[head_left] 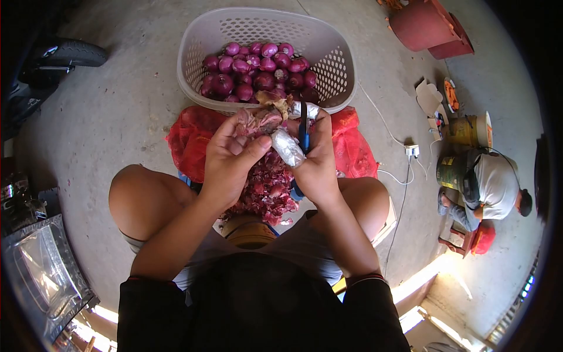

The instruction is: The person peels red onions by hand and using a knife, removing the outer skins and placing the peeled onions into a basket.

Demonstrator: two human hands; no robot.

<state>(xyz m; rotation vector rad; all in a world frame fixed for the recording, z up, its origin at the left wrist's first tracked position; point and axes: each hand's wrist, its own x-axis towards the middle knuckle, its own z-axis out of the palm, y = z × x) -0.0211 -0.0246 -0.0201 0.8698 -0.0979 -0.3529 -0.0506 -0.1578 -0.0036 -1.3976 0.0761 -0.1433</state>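
Note:
My left hand [230, 157] is closed around an onion [270, 119] with dry, papery skin hanging off it, just in front of the basket. In my right hand [318, 170] is a small knife [304, 130] with a blue handle and a dark blade pointing away from me. Silver wrapping [288, 148] covers the right thumb, and more shows on a finger beside the blade. Below both hands lies a heap of purple onion skins [267, 190] between my knees. Beyond them, a grey plastic basket [186, 64] holds many purple onions [249, 73].
Red mesh sacking [190, 141] lies on both sides under the basket's near edge. A power strip [412, 150] with cables is on the floor to the right. Farther right, a person [495, 185] sits near buckets [469, 130]. A motorbike wheel [73, 53] stands at the left.

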